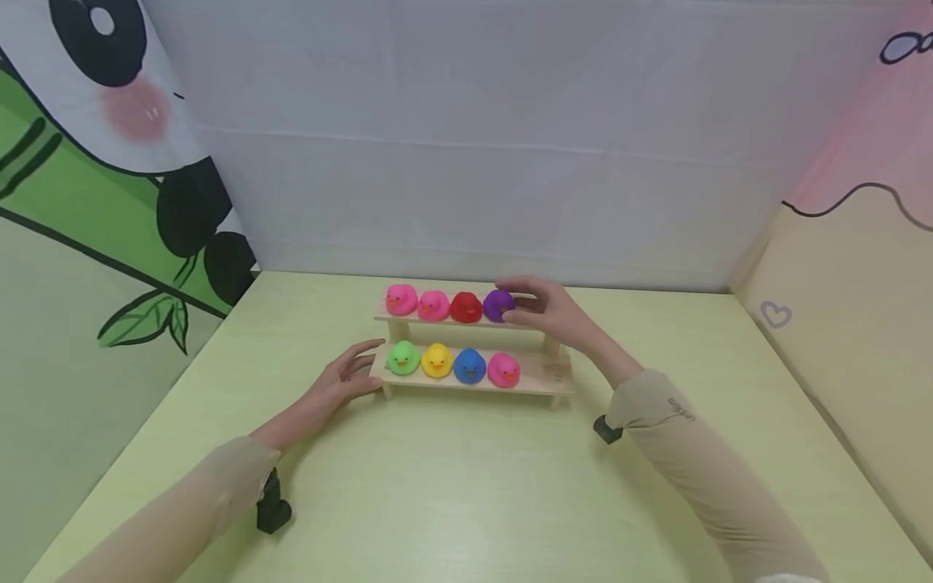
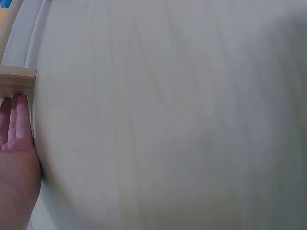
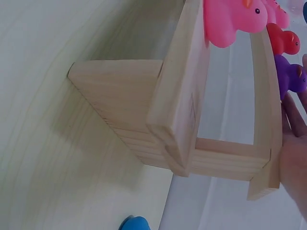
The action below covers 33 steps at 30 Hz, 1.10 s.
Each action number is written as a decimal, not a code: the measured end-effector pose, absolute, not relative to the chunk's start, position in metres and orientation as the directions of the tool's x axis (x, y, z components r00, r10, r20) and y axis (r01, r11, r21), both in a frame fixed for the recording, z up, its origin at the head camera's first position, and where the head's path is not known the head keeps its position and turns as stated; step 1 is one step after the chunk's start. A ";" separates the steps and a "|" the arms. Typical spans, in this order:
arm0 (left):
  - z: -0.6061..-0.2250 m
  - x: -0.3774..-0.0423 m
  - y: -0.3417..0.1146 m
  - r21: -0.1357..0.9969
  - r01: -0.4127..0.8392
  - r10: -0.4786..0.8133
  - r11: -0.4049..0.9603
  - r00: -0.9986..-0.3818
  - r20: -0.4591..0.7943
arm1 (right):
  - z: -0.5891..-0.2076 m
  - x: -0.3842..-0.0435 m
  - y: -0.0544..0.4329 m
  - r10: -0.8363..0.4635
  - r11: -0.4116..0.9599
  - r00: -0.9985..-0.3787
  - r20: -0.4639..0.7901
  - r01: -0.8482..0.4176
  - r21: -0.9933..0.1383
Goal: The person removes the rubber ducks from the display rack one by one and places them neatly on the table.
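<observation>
A two-tier wooden rack [image 1: 535, 372] stands on the table with rubber ducks on both tiers. On the upper tier, two pink ducks [image 1: 433, 306], a red duck [image 1: 466, 308] and a purple duck [image 1: 497, 306] sit in a row. My right hand [image 1: 550, 312] holds the purple duck at the row's right end, thumb in front and fingers behind. Along the lower tier are a green duck [image 1: 403, 358], a yellow duck [image 1: 436, 361], a blue duck [image 1: 470, 367] and a pink duck [image 1: 504, 371]. My left hand [image 1: 342, 379] touches the rack's left end, its fingers extended in the left wrist view.
The light wood table [image 1: 452, 486] meets a pale cloth wall [image 1: 466, 162] behind the rack. Printed side panels [image 1: 860, 324] flank the table. A rounded blue thing [image 3: 135, 223] shows at the bottom of the right wrist view.
</observation>
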<state>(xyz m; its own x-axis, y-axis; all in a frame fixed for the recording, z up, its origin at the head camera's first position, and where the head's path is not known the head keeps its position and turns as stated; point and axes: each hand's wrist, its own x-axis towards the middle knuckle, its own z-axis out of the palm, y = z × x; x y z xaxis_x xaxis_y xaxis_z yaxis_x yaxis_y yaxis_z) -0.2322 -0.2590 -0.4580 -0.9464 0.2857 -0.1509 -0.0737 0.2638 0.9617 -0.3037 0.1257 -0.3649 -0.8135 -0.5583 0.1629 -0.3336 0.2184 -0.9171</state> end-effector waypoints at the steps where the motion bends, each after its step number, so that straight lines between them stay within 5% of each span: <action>1: -0.458 -0.233 -0.259 0.961 -0.076 0.284 0.266 -0.946 -0.153 | -0.365 -0.304 0.126 -0.557 0.220 -0.815 0.161 -0.331 -0.917; 33: -0.460 -0.237 -0.267 0.970 -0.034 0.304 0.240 -0.947 -0.108 | -0.368 -0.311 0.115 -0.497 0.255 -0.849 0.181 -0.342 -0.904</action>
